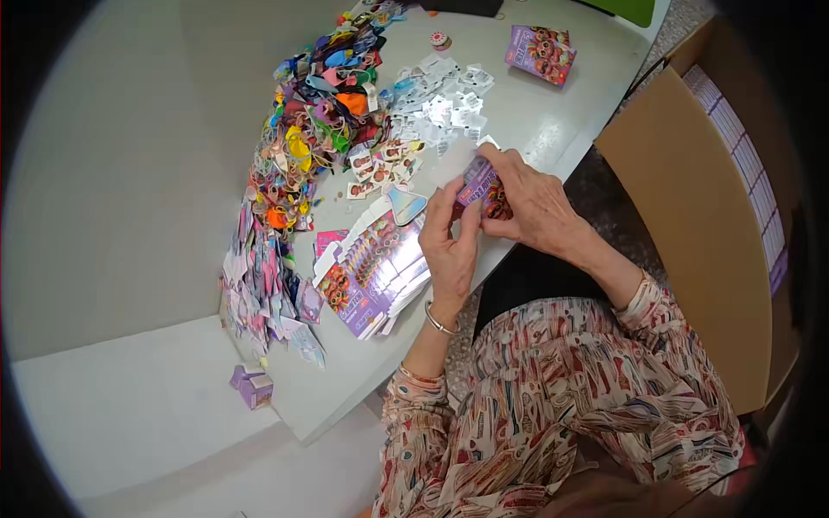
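Note:
Between my two hands, at the near edge of the table, is a small purple carton (499,207) with a colourful picture on its front. My left hand (449,250) grips its left side with thumb and fingers. From the right, my right hand (542,205) holds the carton's other side, fingers curled over its top end. That top end is partly covered by my fingers, so I cannot tell whether its flap is closed. Just left of my left hand lies a fanned stack of flat printed cartons (371,272). A holographic-looking card (406,205) rests at the stack's upper end.
Left on the table (354,371) runs a long heap of colourful small pouches with cords (324,121). Clear packets (440,108) and picture cards (371,177) lie beside it. Purple cartons (541,56) sit at the far right. A large cardboard box (691,224) holds rows of cartons.

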Motion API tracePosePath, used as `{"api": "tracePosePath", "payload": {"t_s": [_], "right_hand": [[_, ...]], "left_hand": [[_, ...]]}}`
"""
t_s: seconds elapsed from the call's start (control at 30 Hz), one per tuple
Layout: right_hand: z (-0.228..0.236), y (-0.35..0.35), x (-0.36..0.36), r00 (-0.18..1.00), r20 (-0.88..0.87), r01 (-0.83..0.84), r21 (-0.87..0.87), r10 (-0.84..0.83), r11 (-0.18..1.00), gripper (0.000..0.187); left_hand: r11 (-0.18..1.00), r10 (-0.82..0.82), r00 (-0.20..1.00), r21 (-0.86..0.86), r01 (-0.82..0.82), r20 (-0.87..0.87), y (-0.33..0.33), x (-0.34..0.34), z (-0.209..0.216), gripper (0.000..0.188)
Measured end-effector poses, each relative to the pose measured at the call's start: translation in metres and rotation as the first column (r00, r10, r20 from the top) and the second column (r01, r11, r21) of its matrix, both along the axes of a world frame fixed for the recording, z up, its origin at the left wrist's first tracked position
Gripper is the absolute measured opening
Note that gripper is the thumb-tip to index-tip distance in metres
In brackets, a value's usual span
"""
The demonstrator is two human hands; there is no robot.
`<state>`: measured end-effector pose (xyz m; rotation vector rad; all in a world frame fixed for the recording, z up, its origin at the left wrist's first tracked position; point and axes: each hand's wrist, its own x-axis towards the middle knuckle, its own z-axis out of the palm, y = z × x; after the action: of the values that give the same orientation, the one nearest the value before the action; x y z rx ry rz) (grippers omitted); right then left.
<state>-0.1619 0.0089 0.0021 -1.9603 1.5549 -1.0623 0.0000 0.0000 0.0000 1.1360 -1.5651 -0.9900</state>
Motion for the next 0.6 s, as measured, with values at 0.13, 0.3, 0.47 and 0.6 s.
{"api": "tracePosePath", "payload": {"t_s": [0.13,0.3,0.47,0.6], "right_hand": [[0.004,0.000,-0.003,0.996,-0.071,-0.053,-0.021,0.051,0.998,0.082],[0.006,-0.005,-0.009,0.972,-0.230,-0.084,-0.110,0.057,0.990,0.082],[0.000,-0.005,-0.009,0.985,-0.096,-0.146,-0.050,0.140,0.988,0.086],[-0.013,-0.005,-0.011,0.992,-0.011,-0.124,-0.117,0.123,0.985,0.091]], "left_hand": [[0.999,-0.032,0.993,0.003,0.031,0.110,0.004,0.006,0.004,0.029],[0.981,-0.007,0.962,-0.184,0.059,0.273,0.006,0.002,0.009,0.028],[0.969,0.077,0.961,-0.245,-0.010,0.264,0.010,-0.005,0.009,0.031],[0.884,0.110,0.879,-0.450,0.127,0.465,0.007,-0.004,0.019,0.031]]}}
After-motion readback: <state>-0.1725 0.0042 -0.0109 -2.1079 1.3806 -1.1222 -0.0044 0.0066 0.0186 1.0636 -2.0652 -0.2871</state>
